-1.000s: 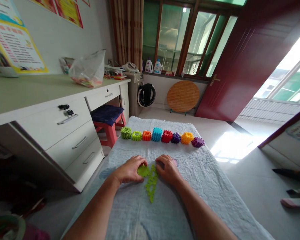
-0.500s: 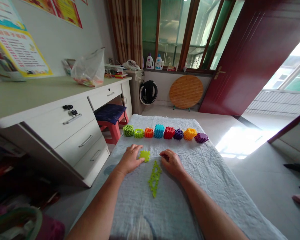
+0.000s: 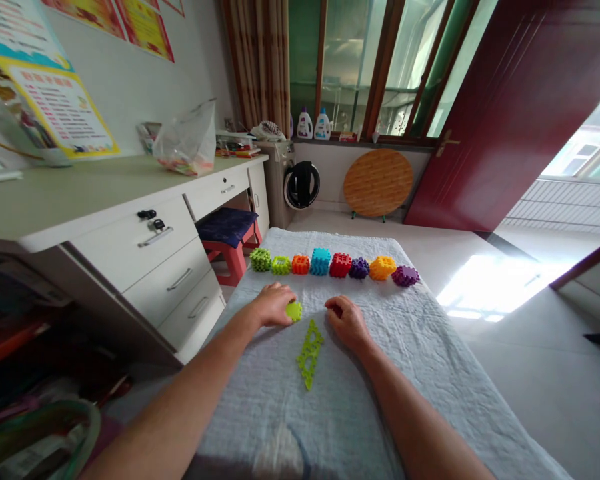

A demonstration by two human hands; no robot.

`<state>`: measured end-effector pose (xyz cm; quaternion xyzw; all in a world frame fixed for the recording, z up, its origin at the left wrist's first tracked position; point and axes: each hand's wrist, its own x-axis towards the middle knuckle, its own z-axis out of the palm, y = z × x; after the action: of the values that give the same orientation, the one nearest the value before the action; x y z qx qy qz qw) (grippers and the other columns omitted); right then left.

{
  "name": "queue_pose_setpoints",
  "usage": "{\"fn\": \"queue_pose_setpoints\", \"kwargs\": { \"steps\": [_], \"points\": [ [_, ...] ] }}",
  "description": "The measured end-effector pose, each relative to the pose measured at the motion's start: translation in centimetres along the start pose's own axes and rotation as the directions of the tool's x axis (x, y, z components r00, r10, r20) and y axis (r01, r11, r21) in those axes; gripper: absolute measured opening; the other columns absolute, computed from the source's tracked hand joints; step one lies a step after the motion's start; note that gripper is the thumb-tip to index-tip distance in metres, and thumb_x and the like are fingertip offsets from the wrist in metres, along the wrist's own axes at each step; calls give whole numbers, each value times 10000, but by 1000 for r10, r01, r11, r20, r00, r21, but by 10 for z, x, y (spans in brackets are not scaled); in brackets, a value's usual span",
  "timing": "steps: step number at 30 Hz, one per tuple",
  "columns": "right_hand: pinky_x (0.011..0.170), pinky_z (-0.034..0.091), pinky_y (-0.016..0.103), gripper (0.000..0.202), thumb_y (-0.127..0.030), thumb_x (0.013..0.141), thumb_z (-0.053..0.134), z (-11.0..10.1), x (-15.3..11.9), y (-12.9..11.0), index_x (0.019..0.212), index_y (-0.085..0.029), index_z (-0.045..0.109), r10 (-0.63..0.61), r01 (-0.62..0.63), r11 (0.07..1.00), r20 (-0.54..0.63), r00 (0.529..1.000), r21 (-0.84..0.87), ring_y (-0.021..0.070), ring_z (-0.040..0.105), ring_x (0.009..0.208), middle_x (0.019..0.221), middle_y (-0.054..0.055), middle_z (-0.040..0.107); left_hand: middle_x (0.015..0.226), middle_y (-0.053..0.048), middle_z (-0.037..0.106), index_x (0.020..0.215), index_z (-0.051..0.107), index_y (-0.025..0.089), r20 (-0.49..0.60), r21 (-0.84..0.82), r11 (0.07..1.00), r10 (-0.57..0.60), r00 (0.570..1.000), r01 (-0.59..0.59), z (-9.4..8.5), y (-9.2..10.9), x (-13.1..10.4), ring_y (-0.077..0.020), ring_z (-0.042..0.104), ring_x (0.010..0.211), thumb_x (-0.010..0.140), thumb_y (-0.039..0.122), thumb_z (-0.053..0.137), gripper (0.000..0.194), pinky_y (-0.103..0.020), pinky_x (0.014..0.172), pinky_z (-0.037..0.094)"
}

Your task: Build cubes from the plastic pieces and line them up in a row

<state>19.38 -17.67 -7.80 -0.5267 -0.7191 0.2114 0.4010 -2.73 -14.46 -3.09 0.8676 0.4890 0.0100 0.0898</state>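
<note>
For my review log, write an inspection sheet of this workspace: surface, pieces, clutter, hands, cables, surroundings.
Surface: wrinkled pale-blue cloth
Pieces: flat green piece; long green piece, nearer the camera; eight coloured blocks in a row across the far end
Clutter: plastic bag on the desk
Hands: left hand partly covers the flat green piece; right hand curled, contents unclear
Cables: nothing seen
Surroundings: stool, washing machine, round wooden board, red door

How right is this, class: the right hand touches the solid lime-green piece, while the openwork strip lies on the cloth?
Not quite: the head view shows the left hand, not the right hand, touching the solid lime-green piece; the openwork strip lies on the cloth.
</note>
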Motion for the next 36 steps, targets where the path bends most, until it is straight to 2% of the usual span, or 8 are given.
{"fn": "queue_pose_setpoints", "kwargs": {
  "steps": [3,5,9,12,17,24,29,36],
  "points": [
    [604,396,235,199,-137,696,471,1,0,2,798,-175,637,-2,2,1000,-2,1000,12,126,516,616,718,7,573,955,-83,633,948,698,244,5,96,994,55,998,-56,-13,-7,10,-318,528,961,538,352,696,425,-423,874,368],
    [602,392,235,200,-138,697,469,1,0,3,799,-172,638,-5,5,1000,-1,1000,16,125,515,613,714,6,566,972,-73,630,973,691,249,-52,145,988,64,997,-56,-26,-20,16,-305,523,972,545,350,688,440,-418,895,341],
    [609,390,239,197,-141,700,471,1,0,3,802,-175,636,-4,3,1000,2,1000,11,128,516,622,717,5,564,1049,-82,627,1045,665,236,-229,195,978,-26,973,72,-54,-55,36,-318,499,1020,583,358,654,478,-435,914,302],
    [604,384,239,193,-140,705,470,1,0,3,801,-175,634,6,-6,1000,6,1000,8,128,512,620,717,5,558,1091,-83,630,1056,664,235,-215,238,963,-74,974,126,-66,-74,54,-322,483,1047,580,352,652,489,-446,924,284],
    [609,383,236,187,-141,715,472,3,0,5,804,-176,632,8,-9,1000,12,1000,10,127,517,629,730,7,563,1096,-70,634,1025,676,239,-174,262,954,-98,980,142,-66,-80,79,-309,458,1067,590,284,651,438,-429,932,276],
    [611,376,228,181,-133,713,477,3,0,2,806,-172,628,26,-26,1000,36,999,-15,125,520,641,737,9,566,1037,-92,648,936,703,179,-87,262,955,-121,989,140,-57,-83,101,-326,449,1058,523,201,703,413,-450,934,282],
    [637,384,227,183,-132,703,491,3,1,1,814,-184,627,26,-25,999,49,998,-36,131,530,670,753,11,577,1020,-113,653,894,725,198,-31,243,959,-140,990,143,-55,-83,106,-371,457,1079,485,178,699,410,-494,937,278],
    [643,389,228,193,-125,698,487,4,1,3,819,-181,626,36,-35,999,45,998,-33,132,535,671,761,15,585,1031,-100,654,937,708,222,-1,241,957,-166,986,162,-59,-78,105,-365,459,1070,432,192,732,506,-512,942,284]
  ]
}}
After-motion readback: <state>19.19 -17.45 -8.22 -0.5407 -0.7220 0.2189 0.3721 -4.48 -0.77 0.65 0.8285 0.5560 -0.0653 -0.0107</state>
